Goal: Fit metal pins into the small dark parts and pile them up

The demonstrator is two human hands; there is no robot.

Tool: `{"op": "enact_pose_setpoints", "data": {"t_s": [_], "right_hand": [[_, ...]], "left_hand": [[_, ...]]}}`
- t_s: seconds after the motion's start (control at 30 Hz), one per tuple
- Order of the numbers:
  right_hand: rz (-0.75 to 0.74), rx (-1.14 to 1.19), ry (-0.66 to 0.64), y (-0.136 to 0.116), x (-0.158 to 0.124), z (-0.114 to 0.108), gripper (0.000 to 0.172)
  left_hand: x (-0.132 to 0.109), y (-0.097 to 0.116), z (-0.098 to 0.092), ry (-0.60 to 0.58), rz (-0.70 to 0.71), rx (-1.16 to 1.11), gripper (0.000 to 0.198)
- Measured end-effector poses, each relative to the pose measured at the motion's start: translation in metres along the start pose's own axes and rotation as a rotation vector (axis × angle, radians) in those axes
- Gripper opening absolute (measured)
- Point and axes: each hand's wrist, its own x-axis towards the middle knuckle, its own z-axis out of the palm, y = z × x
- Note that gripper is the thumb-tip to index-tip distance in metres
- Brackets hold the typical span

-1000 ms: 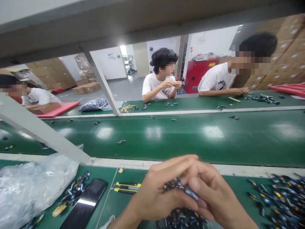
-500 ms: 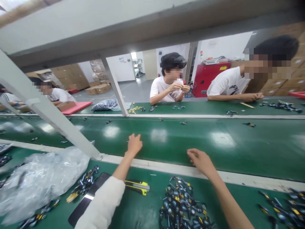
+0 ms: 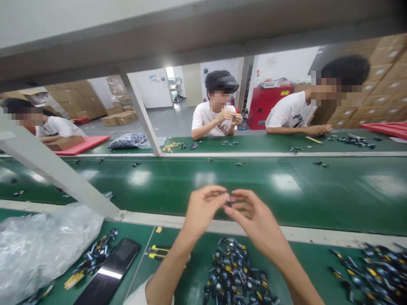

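Pinching a small dark part (image 3: 229, 202) between the fingertips (image 3: 221, 194) of our left hand (image 3: 202, 207) and right hand (image 3: 251, 212) above the green belt (image 3: 318, 199), we risk a slip dropping it onto the belt.

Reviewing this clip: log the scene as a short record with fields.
Left hand: fingertips at a small dark part; whether held is unclear
Right hand: fingertips close beside the same part
Below hands: loose heap of small black, blue and yellow parts on a green bench
Nearby: yellow-and-black utility knife, black smartphone, clear plastic bag
Beyond: green conveyor belt, three co-workers
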Motion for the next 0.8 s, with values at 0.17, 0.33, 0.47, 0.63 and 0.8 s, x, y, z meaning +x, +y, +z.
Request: {"op": "enact_pose_setpoints", "data": {"t_s": [0.17, 0.33, 0.47, 0.63, 0.8], "right_hand": [[-0.35, -0.128, 0.117, -0.017, -0.015, -0.007, 0.009], [-0.331, 0.054, 0.103, -0.029, -0.017, -0.018, 0.015], [-0.211, 0.199, 0.101, -0.035, -0.019, -0.017, 0.019], [-0.135, 0.258, 0.125, -0.035, -0.023, -0.016, 0.021], [-0.101, 0.349, 0.054, -0.033, -0.024, -0.016, 0.021]], "left_hand": [[-0.035, 0.032, 0.017, -0.006, 0.016, -0.178, 0.021], [-0.053, 0.043, 0.009, 0.0, 0.233, 0.091, 0.022], [-0.063, 0.04, 0.017, 0.067, 0.501, 0.31, 0.028], [-0.067, 0.035, 0.027, 0.176, 0.581, 0.252, 0.032], [-0.068, 0.043, 0.022, 0.161, 0.619, 0.139, 0.027]]}}
